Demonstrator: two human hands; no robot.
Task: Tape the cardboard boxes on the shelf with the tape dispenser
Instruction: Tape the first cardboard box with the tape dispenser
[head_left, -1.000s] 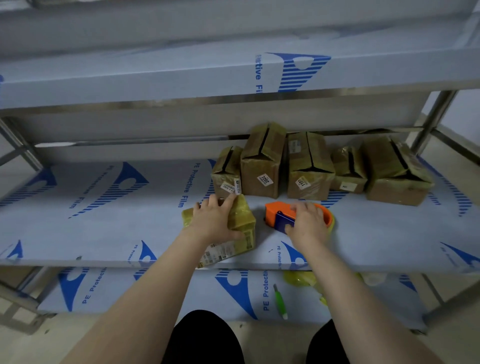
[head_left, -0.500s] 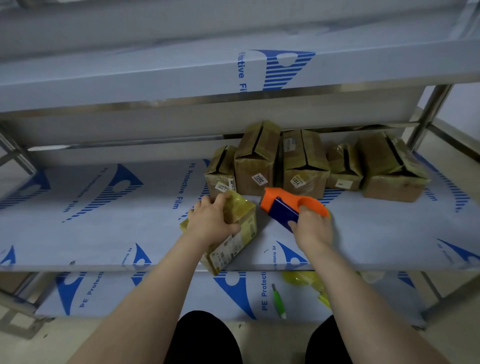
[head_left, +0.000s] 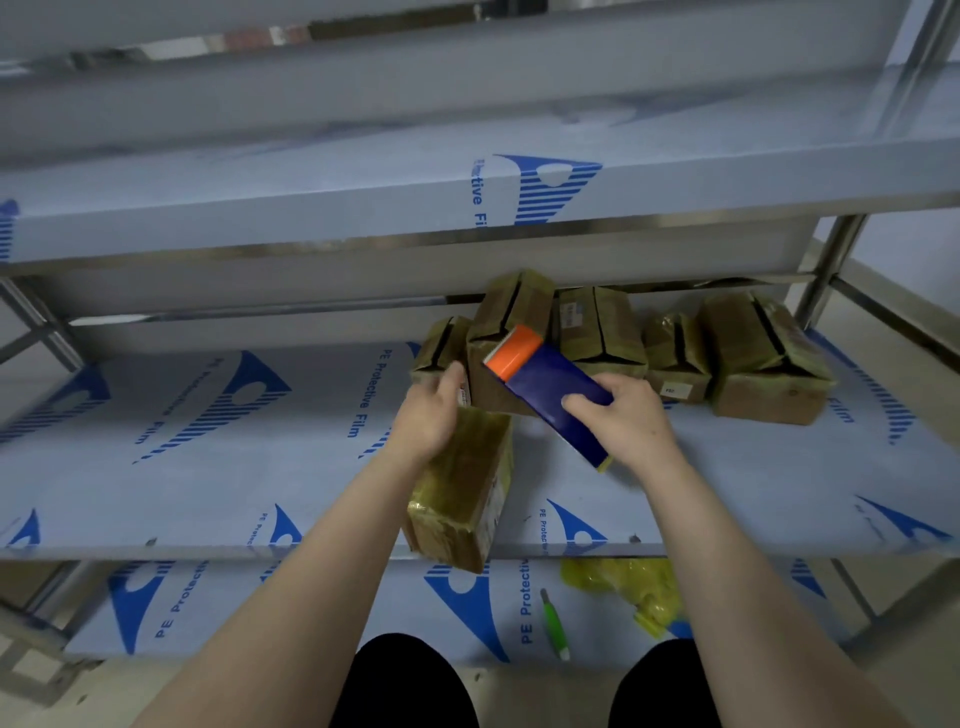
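Looking down at a metal shelf (head_left: 208, 467) covered in blue-printed protective film, two bare arms reach in from the bottom of the frame. At centre, the left hand (head_left: 431, 415) clasps the far end of a cardboard box (head_left: 462, 499) wrapped in yellowish tape; the box's near end hangs past the shelf's front edge. Just right of it, the right hand (head_left: 623, 415) grips the tape dispenser (head_left: 545, 384), fingers curled round its blue body, orange end tilted toward the upper left, raised off the shelf. Five more taped boxes (head_left: 597, 332) stand in a row at the back. On the lower shelf lie a green tool (head_left: 553, 623) and a yellow bag (head_left: 634, 587).
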